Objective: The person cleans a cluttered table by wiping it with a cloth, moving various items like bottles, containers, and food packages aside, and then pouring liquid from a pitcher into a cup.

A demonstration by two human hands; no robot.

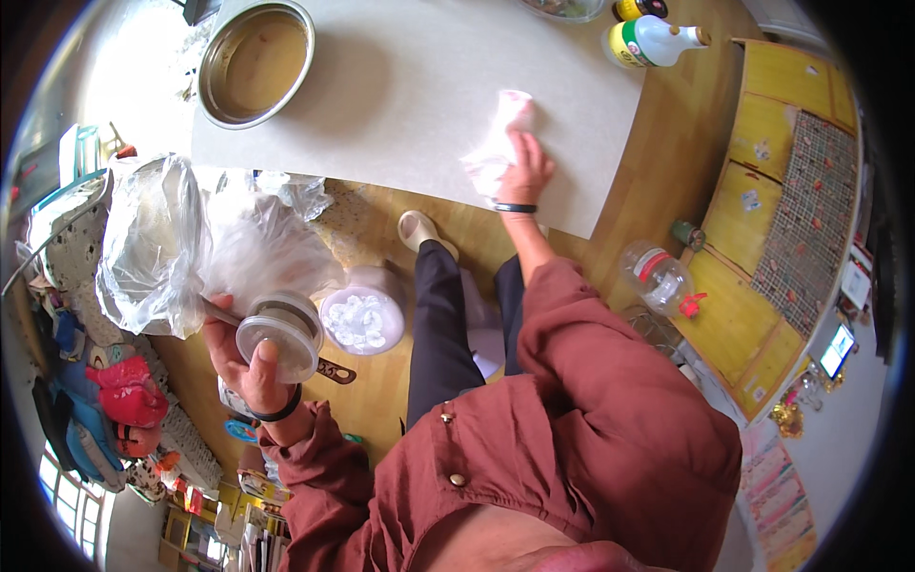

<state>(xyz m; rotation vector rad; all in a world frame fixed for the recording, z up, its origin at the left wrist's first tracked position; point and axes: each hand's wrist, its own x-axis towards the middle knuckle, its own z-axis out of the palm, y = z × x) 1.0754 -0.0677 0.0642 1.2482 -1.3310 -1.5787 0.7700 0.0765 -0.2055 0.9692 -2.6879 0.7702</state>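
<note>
My left hand (pixel 250 365) holds small round clear plastic containers (pixel 280 336), stacked together, and a utensil with a brown handle (pixel 336 372) that shows beside them. A large bunch of thin clear plastic bags (pixel 157 243) is close to that hand; whether the hand grips it I cannot tell. Over the near edge of the pale tabletop (pixel 429 79), my right hand (pixel 527 170) presses on a crumpled white and pink cloth or tissue (pixel 493 154), somewhat blurred. A metal bowl of brownish liquid (pixel 261 64) stands at the table's far left.
On the table's far right are a white plastic bottle (pixel 647 43), a dark jar (pixel 638 8) and a clear bowl (pixel 565 8). A lilac stool (pixel 363 318) is below the table edge. An empty plastic bottle (pixel 654 275) lies near yellow cabinets (pixel 750 207). Clothes pile up at left.
</note>
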